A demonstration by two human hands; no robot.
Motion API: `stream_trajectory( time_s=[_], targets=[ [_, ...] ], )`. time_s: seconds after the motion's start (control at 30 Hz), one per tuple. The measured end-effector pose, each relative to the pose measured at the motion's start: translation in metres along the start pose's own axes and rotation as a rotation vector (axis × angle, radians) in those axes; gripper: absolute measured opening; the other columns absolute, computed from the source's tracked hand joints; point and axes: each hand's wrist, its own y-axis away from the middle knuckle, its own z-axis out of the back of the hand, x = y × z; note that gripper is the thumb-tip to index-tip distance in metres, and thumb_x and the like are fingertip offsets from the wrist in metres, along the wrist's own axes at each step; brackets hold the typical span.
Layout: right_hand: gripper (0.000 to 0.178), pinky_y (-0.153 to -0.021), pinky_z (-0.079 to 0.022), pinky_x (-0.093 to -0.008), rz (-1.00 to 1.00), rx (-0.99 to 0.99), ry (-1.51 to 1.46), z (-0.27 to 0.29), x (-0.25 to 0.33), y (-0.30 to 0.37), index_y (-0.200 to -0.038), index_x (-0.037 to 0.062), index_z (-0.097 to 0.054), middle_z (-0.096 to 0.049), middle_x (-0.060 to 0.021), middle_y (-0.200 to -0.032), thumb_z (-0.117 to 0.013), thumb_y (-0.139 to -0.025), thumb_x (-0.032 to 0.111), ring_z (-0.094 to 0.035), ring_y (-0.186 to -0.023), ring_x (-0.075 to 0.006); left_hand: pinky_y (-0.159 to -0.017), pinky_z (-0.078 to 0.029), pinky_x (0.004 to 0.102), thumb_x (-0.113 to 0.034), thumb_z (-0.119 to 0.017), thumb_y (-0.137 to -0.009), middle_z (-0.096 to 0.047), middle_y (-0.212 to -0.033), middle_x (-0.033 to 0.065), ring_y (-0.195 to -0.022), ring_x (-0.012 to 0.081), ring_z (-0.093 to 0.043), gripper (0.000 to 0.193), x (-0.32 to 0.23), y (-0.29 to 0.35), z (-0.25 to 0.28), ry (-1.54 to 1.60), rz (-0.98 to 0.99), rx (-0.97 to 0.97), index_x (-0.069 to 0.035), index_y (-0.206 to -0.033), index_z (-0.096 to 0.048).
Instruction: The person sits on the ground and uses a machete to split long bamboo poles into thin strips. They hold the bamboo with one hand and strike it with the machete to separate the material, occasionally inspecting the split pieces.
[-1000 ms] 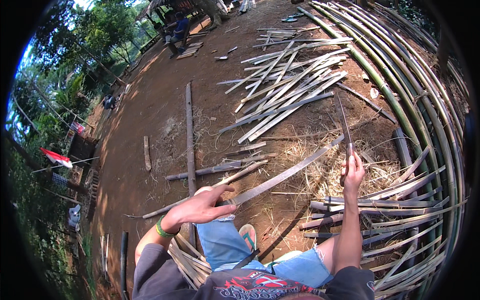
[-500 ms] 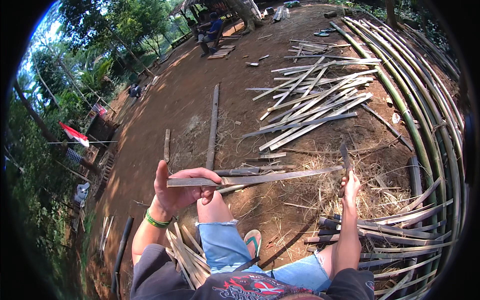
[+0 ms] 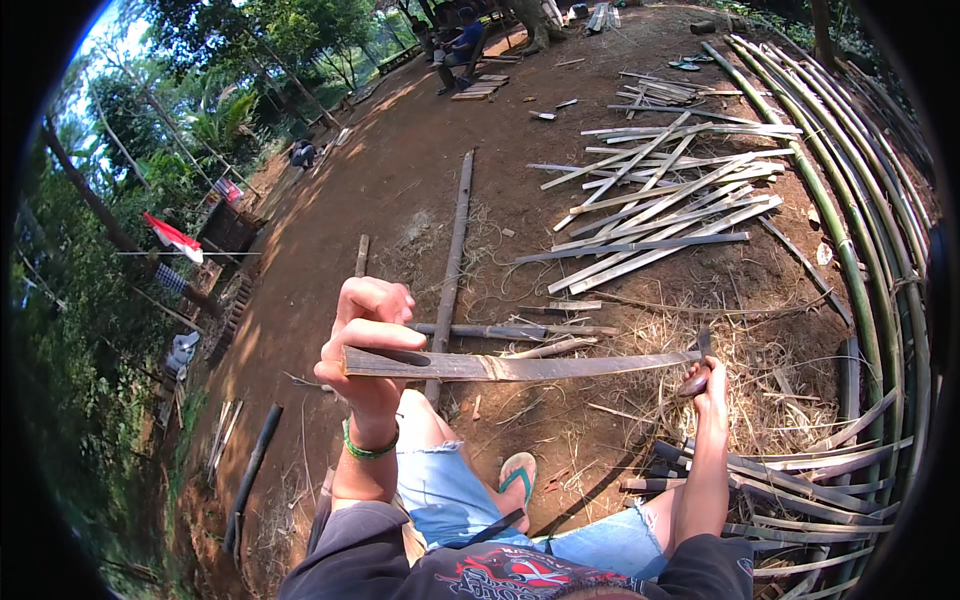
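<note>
My left hand (image 3: pixel 368 350), with a green band on its wrist, is curled around the near-left end of a split bamboo strip (image 3: pixel 540 369). The strip stretches level across in front of my knees, its dark outer skin showing. Closed around the wooden handle of a knife (image 3: pixel 693 384) is my right hand (image 3: pixel 713 385). The knife's dark blade (image 3: pixel 706 343) stands at the strip's right end; whether it touches the strip I cannot tell.
Split bamboo strips (image 3: pixel 660 210) lie in a heap ahead, with more (image 3: pixel 800 480) at lower right. Long green poles (image 3: pixel 850 200) curve along the right. Shavings (image 3: pixel 770 370) cover the ground by my right hand. A log (image 3: pixel 457 250) lies ahead. A person (image 3: pixel 463 45) sits far off.
My left hand has rolled over, its fingers now bent round the strip instead of lying open under it. The knife has tilted, so its blade looks shorter. The whole view has shifted a little.
</note>
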Motion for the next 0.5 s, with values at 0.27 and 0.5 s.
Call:
stream_trajectory(
  time_s=[0.27,0.5],
  targets=[
    [0.017,-0.051,-0.044,-0.0318,-0.174,0.105,-0.113,0.018,0.007,-0.026,-0.084,0.0065,-0.048,-0.049,-0.0036,-0.064,-0.050,-0.081,0.023,-0.048,-0.053,-0.0146,-0.051,-0.044,0.0326,-0.043,-0.032,-0.102,-0.057,-0.058,0.0036,-0.047,0.0170,-0.053,0.046,0.001,-0.027,-0.035,1.048,0.016,0.298,-0.008,-0.086,-0.057],
    [0.042,-0.042,-0.040,-0.0277,0.161,0.063,0.364,0.014,0.000,0.034,-0.085,0.0126,-0.046,-0.044,0.0020,-0.058,-0.058,-0.092,0.052,-0.043,-0.045,-0.0109,-0.041,-0.028,0.0284,-0.043,-0.027,-0.104,-0.035,-0.049,-0.0023,-0.040,0.0104,-0.030,0.049,0.030,-0.034,-0.047,1.173,0.109,-0.002,-0.010,-0.071,-0.045]
  ],
)
